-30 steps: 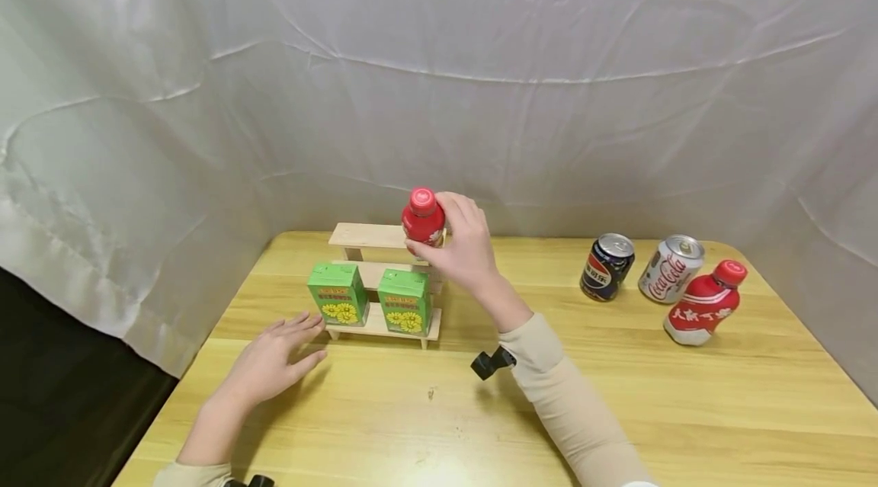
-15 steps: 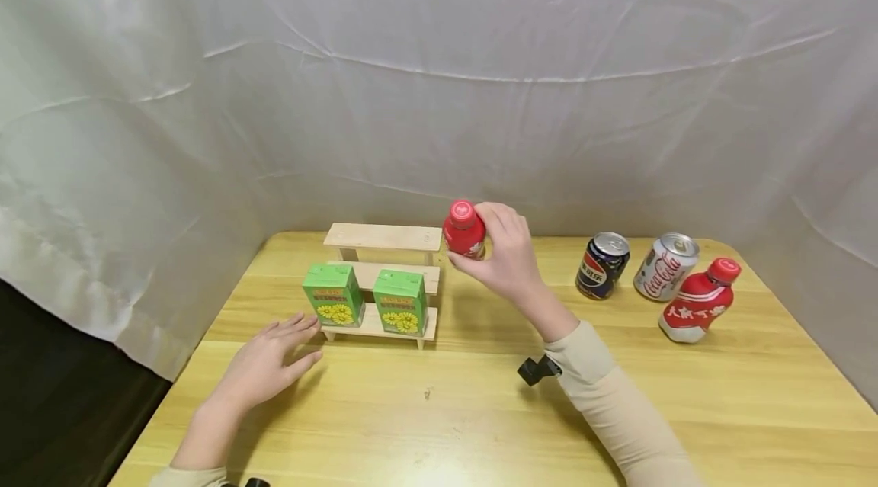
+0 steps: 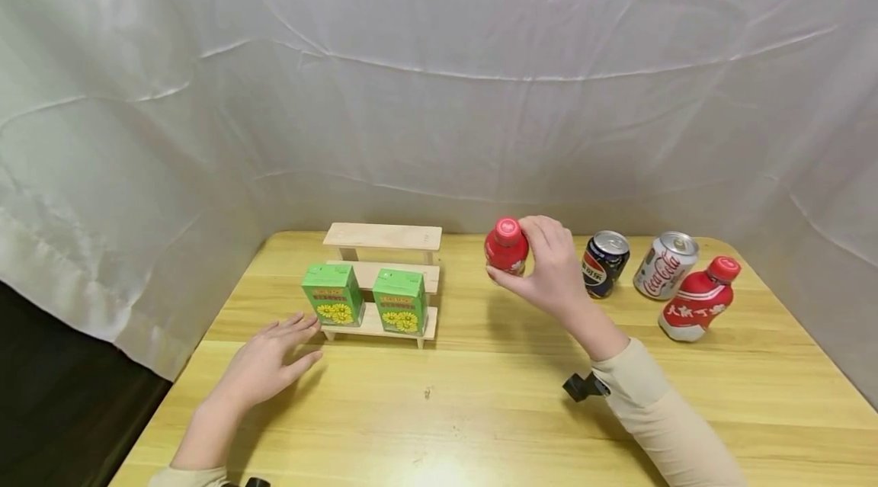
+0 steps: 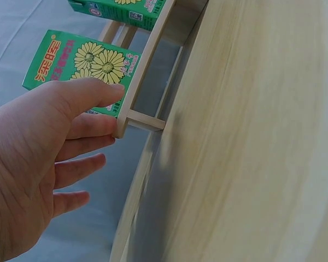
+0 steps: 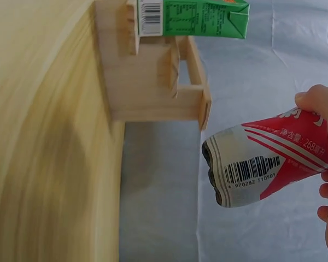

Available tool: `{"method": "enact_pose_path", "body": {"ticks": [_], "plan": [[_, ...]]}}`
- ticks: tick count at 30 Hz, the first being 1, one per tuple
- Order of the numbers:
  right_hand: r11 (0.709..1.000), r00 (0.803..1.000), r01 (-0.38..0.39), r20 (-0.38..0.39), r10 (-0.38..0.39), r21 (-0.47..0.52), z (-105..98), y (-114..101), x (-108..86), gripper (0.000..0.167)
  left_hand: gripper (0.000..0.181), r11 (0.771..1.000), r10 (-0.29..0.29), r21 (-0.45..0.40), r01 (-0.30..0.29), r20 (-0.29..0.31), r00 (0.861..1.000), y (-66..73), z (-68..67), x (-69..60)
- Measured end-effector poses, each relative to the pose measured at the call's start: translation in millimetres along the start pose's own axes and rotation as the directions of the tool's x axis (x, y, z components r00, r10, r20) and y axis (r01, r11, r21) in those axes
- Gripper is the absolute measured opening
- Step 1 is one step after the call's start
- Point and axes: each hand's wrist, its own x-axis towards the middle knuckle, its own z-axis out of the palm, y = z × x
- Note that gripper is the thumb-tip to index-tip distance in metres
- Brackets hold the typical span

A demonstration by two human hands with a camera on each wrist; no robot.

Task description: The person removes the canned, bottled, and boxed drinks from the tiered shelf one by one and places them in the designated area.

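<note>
A: What does the right hand [image 3: 557,273] have?

B: A red bottle [image 3: 506,247] with a red cap. The thumb is on one side and the fingers go round the other side.

A: Where is that bottle?

B: Up in the air over the desk [image 3: 384,411]. It is between the little wooden stand [image 3: 382,236] and the dark can [image 3: 605,264]. From the right wrist you can see its whitish bottom end, with a bar code, facing the desk.

A: What about the left hand [image 3: 267,365]?

B: It holds nothing. Its fingers are spread out and the thumb sticks out too. It is by the front left corner of the stand, and a fingertip looks like it touches the wood.

A: Is it touching a box as well?

B: The thumb is in front of the left green box [image 3: 334,296] in the left wrist view, but I can't tell if it touches.

A: What sits on the stand?

B: That box and the right green box [image 3: 400,302]. Both have yellow flowers and stand on the lowest step, with a gap between them.

A: And over on the right?

B: The dark can, then a silvery white can [image 3: 667,266], and another red bottle [image 3: 698,302] in front of that one. All three stand on the desk.
</note>
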Motion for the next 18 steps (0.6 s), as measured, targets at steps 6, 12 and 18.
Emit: {"method": "enact_pose_path", "body": {"ticks": [6, 12, 18], "plan": [[0.999, 1.000, 0.005, -0.008, -0.006, -0.049, -15, 12, -13.9, 0.065, 0.048, 1.000, -0.005, -0.009, 0.005, 0.001, 1.000, -0.2, 0.7, 0.4], [0.998, 1.000, -0.019, 0.006, 0.020, -0.065, -31, 22, -29.7, 0.070, 0.048, 1.000, -0.006, -0.010, 0.006, -0.004, 1.000, -0.4, 1.4, 0.3], [0.993, 0.995, -0.081, 0.045, 0.085, -0.090, -51, 33, -47.7, 0.078, 0.047, 1.000, 0.008, -0.007, -0.009, -0.020, 1.000, -0.6, 1.4, 0.2]]}}
